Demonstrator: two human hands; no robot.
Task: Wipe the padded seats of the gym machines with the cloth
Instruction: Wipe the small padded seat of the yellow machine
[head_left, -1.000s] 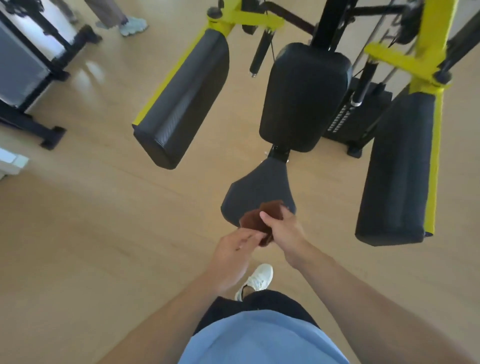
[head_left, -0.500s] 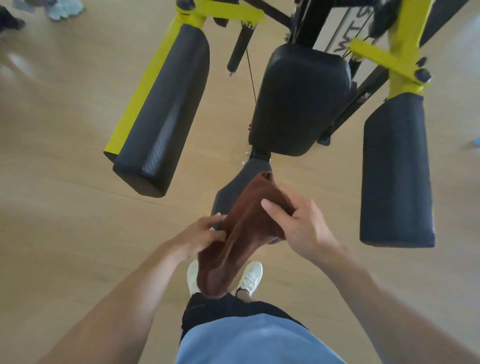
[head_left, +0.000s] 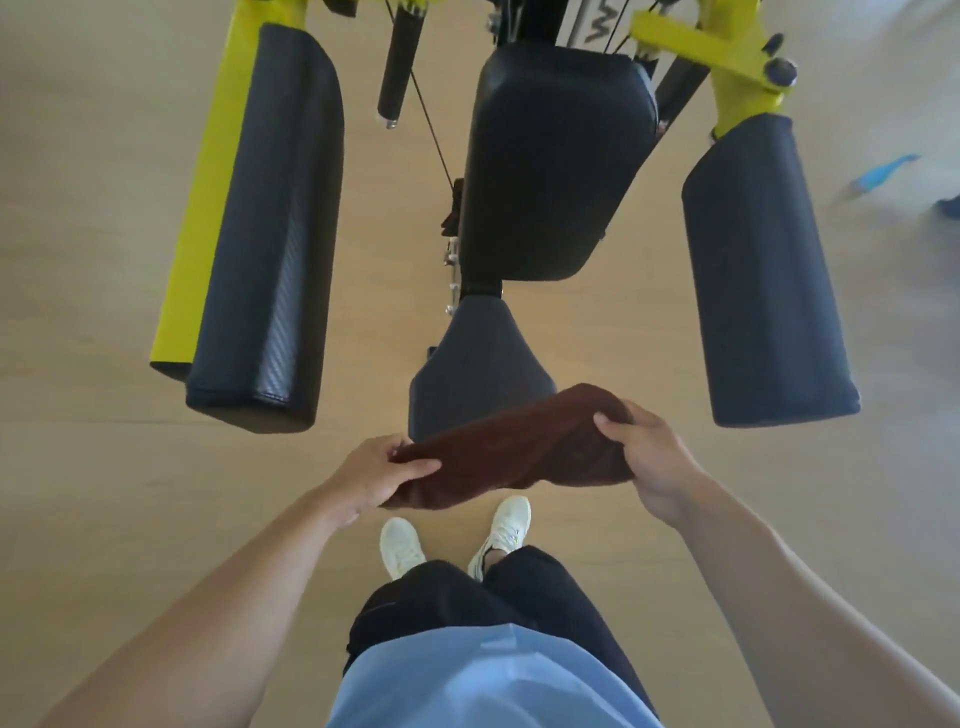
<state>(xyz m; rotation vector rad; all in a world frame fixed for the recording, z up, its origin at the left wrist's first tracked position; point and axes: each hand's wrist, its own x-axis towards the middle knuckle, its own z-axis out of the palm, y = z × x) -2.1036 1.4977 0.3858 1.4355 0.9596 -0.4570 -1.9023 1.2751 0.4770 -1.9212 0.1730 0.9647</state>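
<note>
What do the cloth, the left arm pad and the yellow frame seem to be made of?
Cloth: brown, soft pile fabric, probably microfibre or terry; it sags between the left hand and right hand.
Left arm pad: padding under dark vinyl or faux leather, likely; woven, carbon-like texture with a sheen.
Yellow frame: probably painted metal; flat, straight-edged, evenly coloured.

Light blue top (head_left: 483, 680), dark trousers (head_left: 415, 597), 2 white sneakers (head_left: 400, 545) (arms bare).
</note>
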